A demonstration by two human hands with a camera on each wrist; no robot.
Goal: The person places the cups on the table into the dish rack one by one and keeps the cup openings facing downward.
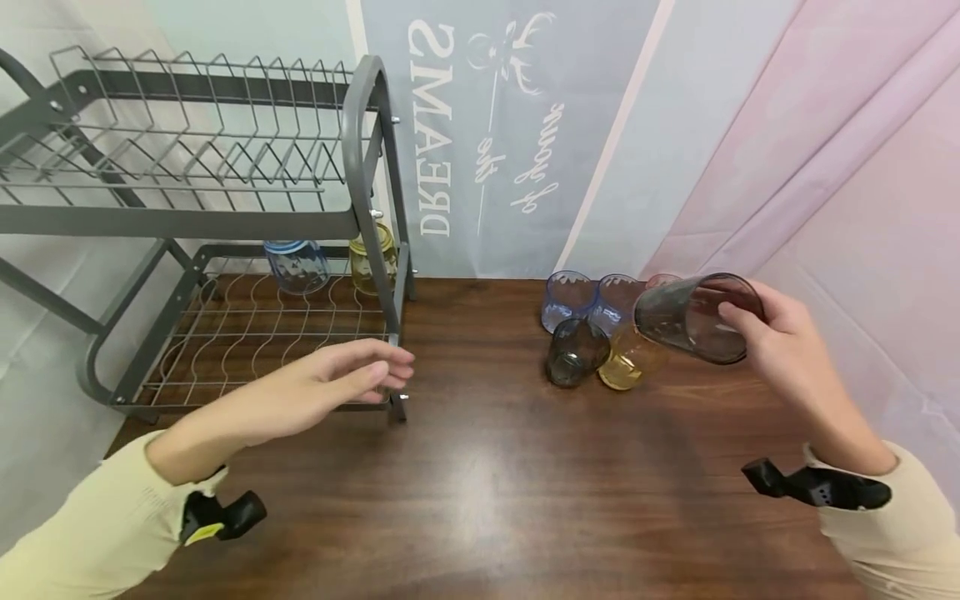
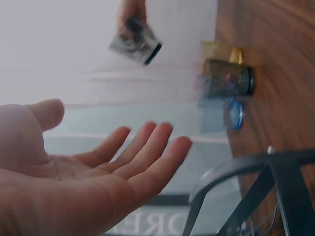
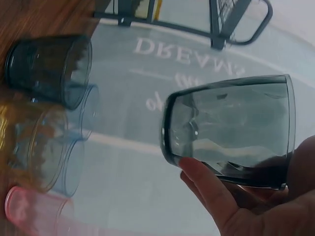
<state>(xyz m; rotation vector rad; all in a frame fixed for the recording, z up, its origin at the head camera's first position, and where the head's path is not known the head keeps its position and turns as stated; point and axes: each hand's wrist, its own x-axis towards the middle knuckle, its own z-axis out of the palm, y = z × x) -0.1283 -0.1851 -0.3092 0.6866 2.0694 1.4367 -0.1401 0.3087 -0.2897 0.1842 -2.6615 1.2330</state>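
Outstretched left hand (image 2: 101,184) has fingers (image 2: 162,163) apart; right hand (image 1: 787,342) clamps 1 tilted grey glass (image 1: 667,317).

wood-grain tabletop (image 1: 480,483) | grey-blue backdrop (image 1: 517,237), DREAMS lettering (image 1: 432,129) | pink panel (image 1: 772,142)

Eight glasses (image 1: 663,321) counted altogether. One dark grey glass (image 3: 226,130) held in one right hand (image 1: 783,337). Five set on one table (image 1: 480,483): two blue glasses (image 1: 567,293) (image 1: 611,300), one pink glass (image 3: 37,209), one amber glass (image 1: 624,365), one dark table glass (image 1: 576,354). Two placed on lower tier (image 1: 177,297) of one rack (image 1: 354,133): one blue rack glass (image 1: 297,268), one yellow rack glass (image 1: 364,268). Two hands seen, one left hand (image 1: 322,379) included; two sleeves (image 1: 97,525) (image 1: 885,521) worn, two wrist cameras (image 1: 242,513) (image 1: 825,487) mounted. One printed backdrop (image 1: 457,75) shown.
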